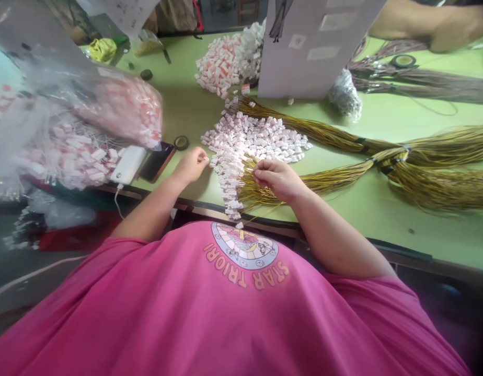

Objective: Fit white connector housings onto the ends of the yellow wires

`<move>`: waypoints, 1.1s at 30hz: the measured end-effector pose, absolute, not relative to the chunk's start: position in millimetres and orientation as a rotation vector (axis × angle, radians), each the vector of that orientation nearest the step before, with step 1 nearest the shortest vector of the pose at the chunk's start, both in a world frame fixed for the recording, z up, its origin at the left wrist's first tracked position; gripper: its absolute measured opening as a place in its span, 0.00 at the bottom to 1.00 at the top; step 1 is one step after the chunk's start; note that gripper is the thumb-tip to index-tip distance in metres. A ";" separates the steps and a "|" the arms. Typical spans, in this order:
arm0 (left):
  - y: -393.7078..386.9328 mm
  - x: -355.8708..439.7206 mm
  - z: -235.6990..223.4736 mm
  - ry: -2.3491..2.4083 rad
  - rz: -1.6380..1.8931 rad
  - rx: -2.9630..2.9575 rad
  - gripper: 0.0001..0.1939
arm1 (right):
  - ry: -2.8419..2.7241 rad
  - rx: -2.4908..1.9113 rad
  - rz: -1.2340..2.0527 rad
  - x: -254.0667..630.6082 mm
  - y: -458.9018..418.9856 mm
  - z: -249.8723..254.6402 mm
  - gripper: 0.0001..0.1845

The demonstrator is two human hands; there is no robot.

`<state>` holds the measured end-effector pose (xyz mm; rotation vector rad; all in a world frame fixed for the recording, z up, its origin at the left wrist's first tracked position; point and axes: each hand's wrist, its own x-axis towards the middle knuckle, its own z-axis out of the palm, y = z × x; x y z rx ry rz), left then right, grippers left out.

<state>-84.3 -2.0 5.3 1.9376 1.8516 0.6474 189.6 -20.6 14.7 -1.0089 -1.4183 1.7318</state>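
Above the green table, my left hand (pixel 193 164) is closed in a pinch, with a small white connector housing (pixel 206 159) at its fingertips. My right hand (pixel 278 180) is also pinched shut, just over the fanned ends of a yellow wire bundle (pixel 331 179). Whatever sits between its fingertips is too small to make out. Between and beyond both hands spreads a pile of white connector housings (pixel 261 137). Several of them line the wire ends in a column running toward the table's front edge.
Another yellow wire bundle (pixel 320 131) lies behind. Left are a phone (pixel 157 162), a white power bank (pixel 128 164), black tape (pixel 181 142) and a bag of connectors (pixel 124 104). A grey panel (pixel 304 52) stands at the back. A co-worker's arm (pixel 429 26) reaches in at top right.
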 end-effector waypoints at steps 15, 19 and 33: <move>-32.5 -14.4 26.3 1.145 0.840 1.640 0.14 | -1.959 -1.214 0.962 187.1 -35.3 20.8 0.12; -31.6 -15.0 25.2 1.149 0.813 1.692 0.13 | -2.048 -1.209 0.902 185.9 -36.0 20.0 0.14; -33.9 -13.4 27.2 1.147 0.773 2.102 0.06 | -1.996 -1.268 1.174 183.6 -32.6 25.4 0.12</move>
